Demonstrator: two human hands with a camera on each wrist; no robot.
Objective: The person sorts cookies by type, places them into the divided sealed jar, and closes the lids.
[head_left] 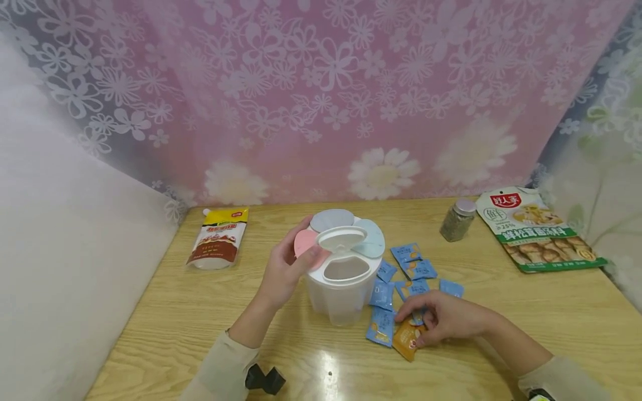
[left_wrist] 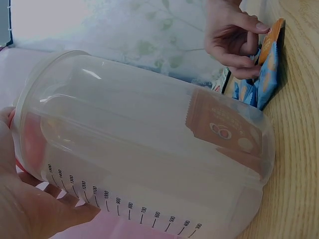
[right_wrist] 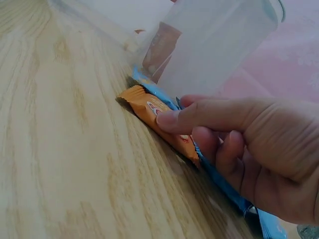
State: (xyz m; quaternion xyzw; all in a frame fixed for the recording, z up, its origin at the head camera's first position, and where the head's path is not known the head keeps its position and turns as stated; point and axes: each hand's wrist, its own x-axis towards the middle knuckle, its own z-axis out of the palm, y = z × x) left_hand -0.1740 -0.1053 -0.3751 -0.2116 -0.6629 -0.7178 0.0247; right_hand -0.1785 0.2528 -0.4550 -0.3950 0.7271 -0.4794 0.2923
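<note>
My left hand [head_left: 287,268] grips the rim of a clear plastic storage canister [head_left: 333,303], thumb on its pink lid section [head_left: 306,245]. The canister stands upright, its white front flap [head_left: 343,238] raised above an oval opening. Through its wall in the left wrist view, an orange sachet [left_wrist: 224,129] lies inside near the bottom. My right hand [head_left: 446,316] pinches another orange sachet [head_left: 406,338] on the table, thumb on its printed face in the right wrist view. Several blue sachets [head_left: 381,327] lie around that hand, beside the canister.
On the left lies a pouch with a yellow top [head_left: 218,239]. A small spice jar [head_left: 458,220] stands at the back right, next to a large green and white food bag [head_left: 539,231]. A pink flowered cloth [head_left: 321,111] hangs behind the wooden table [head_left: 200,317].
</note>
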